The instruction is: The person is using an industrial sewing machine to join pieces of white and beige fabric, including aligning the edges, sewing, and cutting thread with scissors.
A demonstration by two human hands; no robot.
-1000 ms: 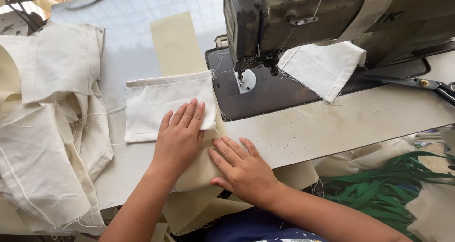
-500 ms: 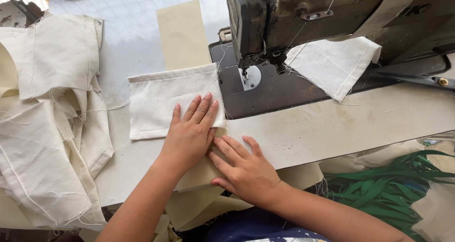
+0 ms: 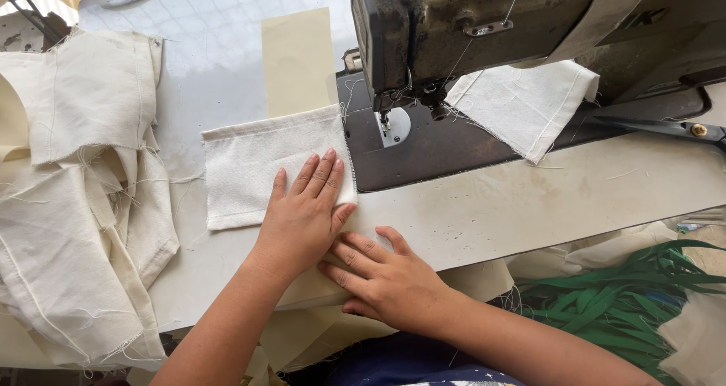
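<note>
I am pressing my left hand (image 3: 302, 212), flat with no grip, on the white rectangular cloth piece (image 3: 261, 163) lying on the pale table (image 3: 491, 212) beside the old dark sewing machine (image 3: 469, 31), while my right hand (image 3: 386, 276), likewise flat, seems to be resting on cream fabric (image 3: 333, 288).

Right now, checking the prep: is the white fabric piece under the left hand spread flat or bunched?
Spread flat. The white fabric piece lies smooth on the table, left hand pressing its corner.

Left hand (image 3: 302, 216) is pressing flat on white cloth piece (image 3: 257, 163); right hand (image 3: 386, 280) is lying beside it on desk (image 3: 514, 204), near sewing machine (image 3: 484, 31).
</note>
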